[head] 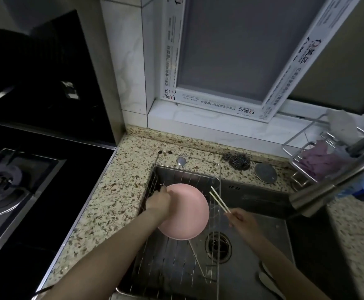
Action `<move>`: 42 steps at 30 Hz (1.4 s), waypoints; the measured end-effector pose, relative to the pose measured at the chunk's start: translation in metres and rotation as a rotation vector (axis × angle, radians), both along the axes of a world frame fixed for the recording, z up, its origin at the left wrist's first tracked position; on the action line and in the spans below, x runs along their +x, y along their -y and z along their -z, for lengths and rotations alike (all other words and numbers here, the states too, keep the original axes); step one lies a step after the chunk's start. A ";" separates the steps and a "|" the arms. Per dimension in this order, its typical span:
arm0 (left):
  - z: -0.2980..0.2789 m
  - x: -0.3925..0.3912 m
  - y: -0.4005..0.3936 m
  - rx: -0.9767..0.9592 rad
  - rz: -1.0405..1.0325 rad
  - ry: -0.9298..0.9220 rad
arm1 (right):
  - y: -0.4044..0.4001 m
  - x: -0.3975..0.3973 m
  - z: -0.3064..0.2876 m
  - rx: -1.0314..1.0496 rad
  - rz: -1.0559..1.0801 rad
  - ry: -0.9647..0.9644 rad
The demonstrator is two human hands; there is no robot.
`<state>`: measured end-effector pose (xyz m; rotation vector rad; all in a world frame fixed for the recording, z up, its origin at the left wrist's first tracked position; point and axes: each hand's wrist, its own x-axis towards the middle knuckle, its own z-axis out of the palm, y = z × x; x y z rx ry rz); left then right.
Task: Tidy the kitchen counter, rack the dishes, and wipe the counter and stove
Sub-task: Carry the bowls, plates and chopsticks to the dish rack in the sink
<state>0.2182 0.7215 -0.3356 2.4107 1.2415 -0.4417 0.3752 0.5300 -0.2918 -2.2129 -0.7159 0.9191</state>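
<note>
Racking under way: left hand (158, 199) grips a round pink plastic plate (185, 213) over the wire dish rack (216, 234) in the sink, right hand (239, 219) pinches pale chopsticks (218, 199) beside it, wiping apparently undone.

The left hand (158, 201) covers the left rim of the pink plate (187, 215). The faucet (336, 180) is cut off at the right edge and hides part of the rack (306, 161) behind it. At lower right, white utensils (269, 282) are too dim to identify. The stove (8, 191) runs off the left edge.
</note>
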 end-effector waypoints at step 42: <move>-0.031 -0.121 -0.011 0.156 -0.231 0.691 | -0.126 -0.032 0.096 -0.483 -1.275 1.174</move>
